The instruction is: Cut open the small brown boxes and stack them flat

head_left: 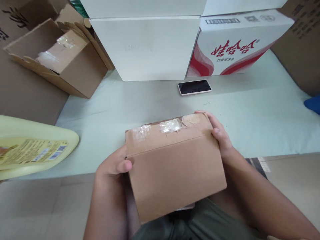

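Observation:
A brown cardboard box (pixel 175 170) is held tilted over my lap, at the near edge of the table. Clear tape and a torn patch of paper show along its upper edge. My left hand (pixel 113 163) grips the left side, with the thumb on the front face and the other fingers hidden behind. On the right side, my right hand (pixel 221 135) is closed round the upper corner, its thumb pressed against the side. The underside of the box is mostly out of sight.
A phone (pixel 194 87) lies on the pale green tabletop (pixel 150 100), before a white box (pixel 150 46) and a red-and-white carton (pixel 232 50). Far left stands an opened cardboard box (pixel 82 66) with a taped box inside. A yellow bottle (pixel 37 146) is at near left.

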{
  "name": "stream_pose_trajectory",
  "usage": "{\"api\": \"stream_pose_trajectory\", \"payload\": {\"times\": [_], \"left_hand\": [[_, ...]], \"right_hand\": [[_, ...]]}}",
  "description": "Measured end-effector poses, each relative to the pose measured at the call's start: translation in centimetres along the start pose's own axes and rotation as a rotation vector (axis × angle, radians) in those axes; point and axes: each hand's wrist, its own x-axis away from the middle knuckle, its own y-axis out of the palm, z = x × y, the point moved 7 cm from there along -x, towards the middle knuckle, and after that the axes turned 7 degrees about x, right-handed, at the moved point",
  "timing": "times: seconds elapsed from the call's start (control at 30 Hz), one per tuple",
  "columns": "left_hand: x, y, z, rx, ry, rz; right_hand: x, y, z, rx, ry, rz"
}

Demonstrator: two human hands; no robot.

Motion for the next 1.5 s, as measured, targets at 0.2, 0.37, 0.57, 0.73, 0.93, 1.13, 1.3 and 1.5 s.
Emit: {"api": "stream_pose_trajectory", "payload": {"times": [0.2,0.37,0.57,0.73,0.93,1.13,1.3,1.5], "left_hand": [[0.0,1.0,0.2,-0.028,0.073,0.11],[-0.4,-0.9,1.6,0.07,0.262,0.441],[0.3,-2.6,6.0,0.077,0.669,0.729],[0.4,-3.7,6.5,0.108,0.719,0.843],[-0.6,-2.8,5.0,0.14,0.526,0.829],[-0.8,-2.5,4.8,0.178,0.598,0.81],[-0.5,-2.7,5.7,0.125,0.713,0.774],[-0.1,-3.2,5.7,0.192,0.798,0.873]], "right_hand": [[-0.1,-0.7,0.4,0.052,-0.027,0.089],[-1.2,-2.2,2.1,0.14,-0.01,0.233],[-1.7,-3.1,3.3,0.206,0.053,0.276],[-1.5,-0.6,1.9,0.395,-0.11,0.067],[-1.5,-0.2,1.2,0.586,-0.212,0.129],[-1.1,-1.3,-0.1,0.715,-0.239,0.31],[-1.0,-2.4,0.1,0.528,-0.197,0.418],[0.0,-2.1,-1.4,0.58,-0.313,0.539]]}}
